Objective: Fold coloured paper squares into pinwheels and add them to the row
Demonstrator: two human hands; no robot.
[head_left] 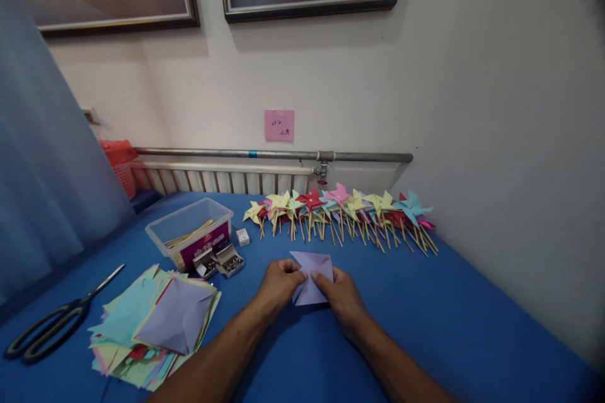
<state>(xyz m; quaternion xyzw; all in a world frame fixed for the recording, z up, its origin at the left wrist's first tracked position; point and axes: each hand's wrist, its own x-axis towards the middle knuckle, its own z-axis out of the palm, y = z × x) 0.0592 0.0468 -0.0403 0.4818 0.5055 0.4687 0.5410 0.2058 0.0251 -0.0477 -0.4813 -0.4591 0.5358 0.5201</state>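
Observation:
A square of lilac paper [317,293] is held up above the blue table between both hands. Slits run in from its corners. My left hand [282,282] pinches its left side, thumb and fingers closed on a corner flap. My right hand [344,295] grips the right side, the thumb pressed near the middle and the fingers behind the sheet. To the left lies a pile of cut paper squares [177,315] in lilac, light blue, yellow and pink. Beyond the hands, finished paper pinwheels [312,199] on thin wooden sticks lie in a long row.
Black-handled scissors [61,321] lie at the far left. A clear plastic box [189,220] holds thin sticks; before it stand open small boxes of metal pins [231,262] and a small white box [242,237]. A radiator [212,177] and pipe run along the wall.

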